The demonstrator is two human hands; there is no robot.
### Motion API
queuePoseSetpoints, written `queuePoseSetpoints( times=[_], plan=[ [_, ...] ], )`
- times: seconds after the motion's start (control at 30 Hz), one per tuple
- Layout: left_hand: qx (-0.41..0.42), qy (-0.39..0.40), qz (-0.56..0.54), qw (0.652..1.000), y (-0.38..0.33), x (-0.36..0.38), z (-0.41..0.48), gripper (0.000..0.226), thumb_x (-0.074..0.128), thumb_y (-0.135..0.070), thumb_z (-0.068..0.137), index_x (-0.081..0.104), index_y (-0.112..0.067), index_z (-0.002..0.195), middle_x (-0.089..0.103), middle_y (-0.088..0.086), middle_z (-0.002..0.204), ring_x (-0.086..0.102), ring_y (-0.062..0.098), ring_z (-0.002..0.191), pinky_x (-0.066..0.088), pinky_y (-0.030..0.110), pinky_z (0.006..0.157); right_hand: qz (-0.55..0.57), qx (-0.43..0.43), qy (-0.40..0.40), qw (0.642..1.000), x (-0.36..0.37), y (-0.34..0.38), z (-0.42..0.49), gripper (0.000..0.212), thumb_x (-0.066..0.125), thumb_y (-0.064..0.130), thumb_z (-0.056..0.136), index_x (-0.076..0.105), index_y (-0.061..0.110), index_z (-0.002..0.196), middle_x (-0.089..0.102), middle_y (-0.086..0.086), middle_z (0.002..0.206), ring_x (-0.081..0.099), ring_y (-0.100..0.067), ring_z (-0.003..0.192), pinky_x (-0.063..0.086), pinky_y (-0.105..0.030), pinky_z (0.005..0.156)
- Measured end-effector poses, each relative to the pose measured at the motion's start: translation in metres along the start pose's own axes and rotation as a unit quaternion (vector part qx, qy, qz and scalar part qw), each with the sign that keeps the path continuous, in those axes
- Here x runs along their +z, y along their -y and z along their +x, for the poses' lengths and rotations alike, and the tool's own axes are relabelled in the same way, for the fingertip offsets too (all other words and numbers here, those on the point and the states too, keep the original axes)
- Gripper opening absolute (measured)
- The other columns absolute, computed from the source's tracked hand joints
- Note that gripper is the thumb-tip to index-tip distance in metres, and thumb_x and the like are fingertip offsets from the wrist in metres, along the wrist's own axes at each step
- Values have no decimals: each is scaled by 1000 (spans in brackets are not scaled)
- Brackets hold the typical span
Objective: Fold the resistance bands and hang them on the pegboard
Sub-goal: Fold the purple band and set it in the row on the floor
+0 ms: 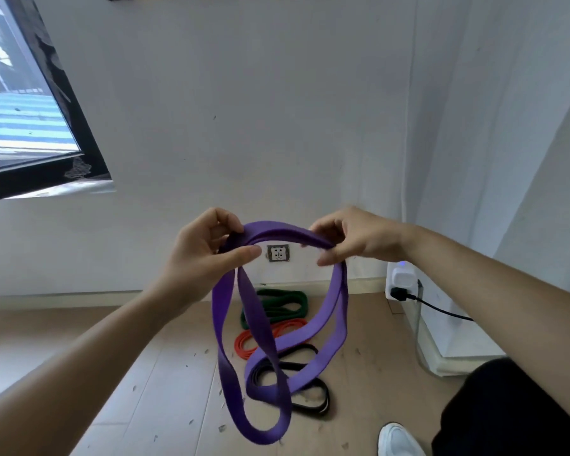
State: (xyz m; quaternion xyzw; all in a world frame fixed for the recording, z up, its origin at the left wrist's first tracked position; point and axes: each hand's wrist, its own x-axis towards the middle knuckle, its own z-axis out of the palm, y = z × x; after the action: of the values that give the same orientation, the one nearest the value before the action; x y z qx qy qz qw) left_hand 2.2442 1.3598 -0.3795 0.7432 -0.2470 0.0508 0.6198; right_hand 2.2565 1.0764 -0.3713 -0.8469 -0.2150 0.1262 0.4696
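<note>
L hand [204, 255] & R hand [352, 238], chest height, each pinching top arc of purple band [341, 291] btwn thumb and fingers. Judged purpose: gathering doubled loops so fold holds. Rest of band hangs free toward 6 o'clock, twisted, loops uneven; prob. needs evening out before hanging. On floor [145, 373] below hands, 6 o'clock: green band [290, 304] by wall, orange band [287, 326], black band [310, 408] nearest, not yet folded. Wall socket [278, 253] framed btwn hands. Pegboard not in view.
</note>
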Motion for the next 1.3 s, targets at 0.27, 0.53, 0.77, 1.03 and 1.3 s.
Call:
queuePoseSetpoints(
  times=[0.27, 0.53, 0.77, 1.03, 1.3],
  plan=[
    [82, 114, 204, 969, 3, 4, 3, 28, 84, -17, 76, 60, -18, 90, 68, -7, 83, 67, 8, 72, 54, 21, 64, -2, -37, -11, 999, 51, 35, 16, 39, 82, 14, 83, 63, 9, 116, 71, -19, 98, 67, -23, 85, 58, -42, 84],
    [116, 34, 264, 957, 15, 11, 0, 44, 86, -11, 71, 50, -22, 95, 67, -8, 92, 70, 9, 79, 55, 25, 54, -256, -76, -43, 963, 48, 55, 20, 30, 82, 36, 82, 74, 22, 107, 71, 10, 89, 64, -6, 78, 46, -19, 66],
    [-13, 59, 60, 996, 22, 16, -2, 46, 85, -29, 67, 50, -21, 97, 71, 13, 81, 66, 21, 70, 55, 40, 63, -120, -99, -71, 985, 39, 49, 16, 23, 82, 25, 84, 76, 13, 103, 74, 0, 89, 70, -14, 82, 56, -25, 75],
    [-139, 157, -94, 973, 13, 14, -6, 42, 57, -46, 90, 67, -9, 106, 71, 14, 103, 66, 24, 97, 52, 34, 86, 40, -131, -71, 988, 17, 37, 4, 27, 72, 16, 88, 69, 5, 113, 71, 5, 92, 64, -7, 86, 49, -19, 80],
    [-144, 160, -99, 971, 16, 11, -4, 38, 78, -51, 79, 75, -19, 99, 73, 4, 92, 68, 20, 87, 55, 31, 78, 100, -96, -54, 989, -2, 25, -7, 31, 73, 17, 82, 69, 9, 112, 71, 4, 91, 64, -8, 85, 52, -23, 82]
  ],
)
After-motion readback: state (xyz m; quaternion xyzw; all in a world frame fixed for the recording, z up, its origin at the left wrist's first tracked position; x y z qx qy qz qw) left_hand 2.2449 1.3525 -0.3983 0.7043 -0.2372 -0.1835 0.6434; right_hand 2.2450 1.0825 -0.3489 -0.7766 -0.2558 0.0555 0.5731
